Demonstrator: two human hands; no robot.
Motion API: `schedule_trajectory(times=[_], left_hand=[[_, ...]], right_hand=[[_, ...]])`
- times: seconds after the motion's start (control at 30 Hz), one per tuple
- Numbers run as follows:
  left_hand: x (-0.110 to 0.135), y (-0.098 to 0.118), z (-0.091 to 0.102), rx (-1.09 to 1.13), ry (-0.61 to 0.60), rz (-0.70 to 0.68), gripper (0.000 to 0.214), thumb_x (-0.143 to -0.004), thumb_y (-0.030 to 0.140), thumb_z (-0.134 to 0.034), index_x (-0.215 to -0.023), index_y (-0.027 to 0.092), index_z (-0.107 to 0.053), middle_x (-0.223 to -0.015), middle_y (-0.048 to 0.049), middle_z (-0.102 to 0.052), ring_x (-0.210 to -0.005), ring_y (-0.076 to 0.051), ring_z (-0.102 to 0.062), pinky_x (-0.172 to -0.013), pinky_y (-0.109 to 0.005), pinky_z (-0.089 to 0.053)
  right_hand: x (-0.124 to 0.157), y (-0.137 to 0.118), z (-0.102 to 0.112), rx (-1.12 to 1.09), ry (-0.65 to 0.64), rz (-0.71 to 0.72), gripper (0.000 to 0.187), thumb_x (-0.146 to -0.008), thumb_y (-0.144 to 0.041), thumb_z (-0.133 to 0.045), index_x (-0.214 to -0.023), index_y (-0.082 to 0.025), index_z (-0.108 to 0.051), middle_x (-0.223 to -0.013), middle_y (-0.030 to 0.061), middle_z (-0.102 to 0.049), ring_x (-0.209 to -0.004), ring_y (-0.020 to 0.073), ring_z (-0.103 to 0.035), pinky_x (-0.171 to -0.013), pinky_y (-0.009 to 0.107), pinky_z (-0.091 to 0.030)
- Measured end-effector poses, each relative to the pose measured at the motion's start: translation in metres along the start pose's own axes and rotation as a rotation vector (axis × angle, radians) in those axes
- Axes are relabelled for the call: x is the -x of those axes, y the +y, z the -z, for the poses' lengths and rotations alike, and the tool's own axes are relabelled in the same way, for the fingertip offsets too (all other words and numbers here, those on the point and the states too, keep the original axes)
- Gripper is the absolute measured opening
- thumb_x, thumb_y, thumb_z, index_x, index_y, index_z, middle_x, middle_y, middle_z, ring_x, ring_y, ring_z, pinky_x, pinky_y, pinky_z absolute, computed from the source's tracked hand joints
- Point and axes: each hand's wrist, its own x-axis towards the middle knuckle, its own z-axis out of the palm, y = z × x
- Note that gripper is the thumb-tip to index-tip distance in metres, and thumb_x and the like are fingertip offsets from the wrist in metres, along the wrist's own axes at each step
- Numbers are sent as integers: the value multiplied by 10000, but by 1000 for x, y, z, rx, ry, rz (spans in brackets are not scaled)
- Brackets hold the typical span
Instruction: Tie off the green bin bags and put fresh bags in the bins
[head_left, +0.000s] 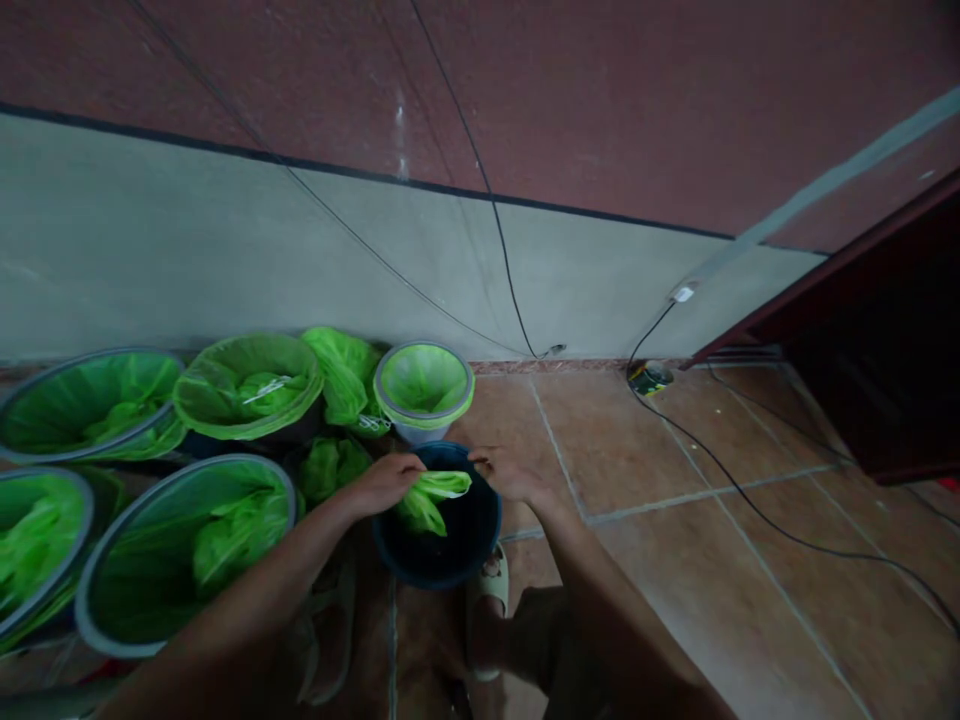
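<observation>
Bag (429, 502), green, hung at 4 o'clock from my left hand (390, 482), which pinched it, free end toward 3 over dark bucket (476, 530); right hand (508, 472), farther, by bucket's 2 o'clock, grip unclear.

The green net (426, 503) looks like thin, soft mesh cloth, a bit see-through and full of wrinkles. The bucket (469, 540) looks like smooth, hard plastic. The grey rings (124, 648) look like smooth plastic, too. The wall (337, 250) has flat, matt paint with some rough marks. The tiles (675, 580) look like hard clay, with a soft shine. The plug (682, 294) looks like smooth plastic. The trousers (541, 630) look like matt cloth.
</observation>
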Motion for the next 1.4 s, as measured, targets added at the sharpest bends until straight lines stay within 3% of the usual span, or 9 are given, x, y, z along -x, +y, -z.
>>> schedule_trajectory(times=[0.23,0.4,0.57,0.7,0.83,1.0,1.17,1.3,1.4], left_hand=[[-19,-32,-62,-94,27,49,339,-817,245,-468,-1068,146,-673,-1082,-77,-709,-1007,-188,-647,-884,-262,-467],[-21,-30,-57,-175,25,63,386,-760,220,-568,-1133,146,-629,-1118,-78,-697,-1048,-202,-634,-915,-275,-467],[-12,-31,-42,-467,44,15,499,-724,147,-565,-1222,139,-570,-1239,-123,-630,-1127,-232,-592,-971,-316,-435],[-6,-31,-28,-618,35,86,318,-768,119,-479,-1010,205,-666,-1046,-75,-705,-1018,-222,-635,-883,-318,-460],[-8,-24,-28,-612,62,134,244,-834,224,-454,-897,198,-688,-989,-78,-715,-963,-224,-648,-822,-309,-460],[-12,-14,-48,-254,-75,154,535,-879,578,-362,-650,183,-644,-671,-35,-667,-689,-173,-637,-643,-249,-448],[-11,-12,-60,212,-169,203,639,-878,640,-309,-785,138,-694,-693,-54,-690,-591,-165,-638,-617,-271,-488],[-13,-15,-55,-30,-99,243,353,-860,347,-452,-931,119,-711,-854,-58,-732,-727,-182,-677,-657,-260,-513],[-12,-21,-40,-309,-9,356,214,-756,199,-536,-820,101,-715,-861,-116,-730,-851,-252,-681,-720,-295,-508]], right_hand=[[5,-8,-31,154,-145,29,420,-858,-326,-550,-1247,-175,-596,-1255,102,-626,-1106,219,-588,-947,321,-431],[3,-9,-37,376,-204,-37,251,-853,-247,-490,-909,-163,-720,-960,92,-716,-935,211,-636,-817,283,-445],[0,0,-10,428,-171,-217,166,-731,-146,-568,-720,-137,-734,-778,103,-716,-778,212,-651,-702,269,-450],[2,12,5,423,-254,-366,195,-631,-81,-616,-444,-136,-612,-444,64,-570,-563,194,-603,-586,269,-428],[6,8,2,413,-269,-278,167,-629,-68,-590,-489,-151,-623,-480,32,-575,-541,149,-559,-559,239,-389],[3,-6,-14,196,-139,-33,135,-748,-179,-542,-695,-164,-665,-691,11,-642,-646,121,-533,-606,219,-378],[-2,-7,-48,-487,-88,-78,147,-757,-301,-553,-703,-166,-572,-638,-36,-557,-570,86,-476,-561,195,-388],[-7,-4,-60,-764,4,-225,142,-727,-297,-575,-755,-159,-561,-648,-26,-570,-550,93,-511,-546,206,-424],[-9,4,-44,-481,103,-357,172,-809,-238,-464,-848,-149,-605,-752,31,-654,-644,133,-606,-593,231,-477]])
